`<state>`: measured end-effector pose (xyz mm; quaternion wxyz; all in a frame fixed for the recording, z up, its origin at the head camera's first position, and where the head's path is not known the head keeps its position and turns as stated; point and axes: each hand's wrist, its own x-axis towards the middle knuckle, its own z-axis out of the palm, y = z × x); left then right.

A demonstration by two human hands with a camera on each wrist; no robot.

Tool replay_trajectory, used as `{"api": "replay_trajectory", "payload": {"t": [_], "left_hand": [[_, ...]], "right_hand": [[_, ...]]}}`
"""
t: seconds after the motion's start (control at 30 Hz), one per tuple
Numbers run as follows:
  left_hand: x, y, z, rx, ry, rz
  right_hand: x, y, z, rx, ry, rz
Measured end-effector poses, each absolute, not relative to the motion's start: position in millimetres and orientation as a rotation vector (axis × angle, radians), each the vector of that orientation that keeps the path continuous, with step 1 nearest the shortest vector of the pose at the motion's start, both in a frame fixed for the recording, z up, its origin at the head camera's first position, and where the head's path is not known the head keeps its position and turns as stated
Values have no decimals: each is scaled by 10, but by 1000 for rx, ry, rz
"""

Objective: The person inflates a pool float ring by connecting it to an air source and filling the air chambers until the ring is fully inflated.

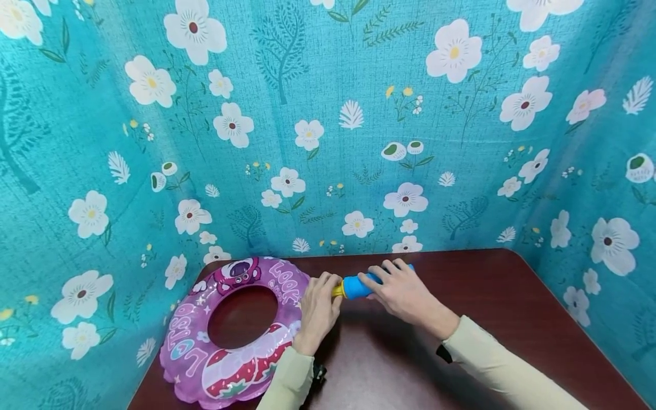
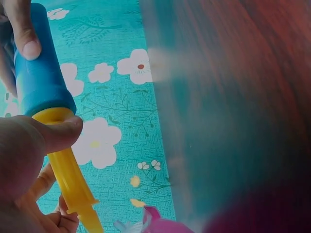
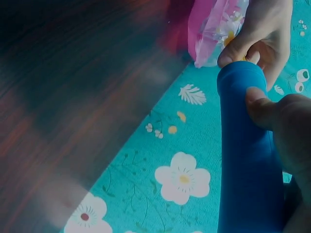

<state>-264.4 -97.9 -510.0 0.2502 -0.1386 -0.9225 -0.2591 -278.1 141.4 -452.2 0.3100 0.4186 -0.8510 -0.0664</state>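
Observation:
A blue hand pump (image 1: 355, 287) with a yellow nozzle (image 2: 73, 179) is held between both hands above the table. My left hand (image 1: 319, 304) pinches the yellow end just below the blue barrel, its thumb across the collar in the left wrist view. My right hand (image 1: 402, 289) grips the blue barrel (image 3: 250, 170), thumb lying along its side. Just left of the left hand lies a purple inflatable swim ring (image 1: 187, 327) with strawberry and bear prints, partly covered by that hand and sleeve. The nozzle's tip is apart from the ring in the left wrist view.
Beneath everything is a dark reddish-brown table (image 1: 379, 364). A teal flowered cloth (image 1: 328, 171) hangs behind it and along both sides. A small black device (image 1: 319, 373) shows at the left wrist.

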Motion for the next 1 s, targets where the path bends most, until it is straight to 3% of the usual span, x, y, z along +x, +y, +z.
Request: {"api": "replay_trajectory", "payload": {"t": [0.53, 1.0], "left_hand": [[-2663, -1005, -5098, -369, -2503, -700], [-2654, -983, -5112, -379, -2542, -769]], "right_hand": [[-2717, 2094, -4203, 1076, -2219, -163], [-2793, 1451, -4434, 1123, -2227, -163]]}}
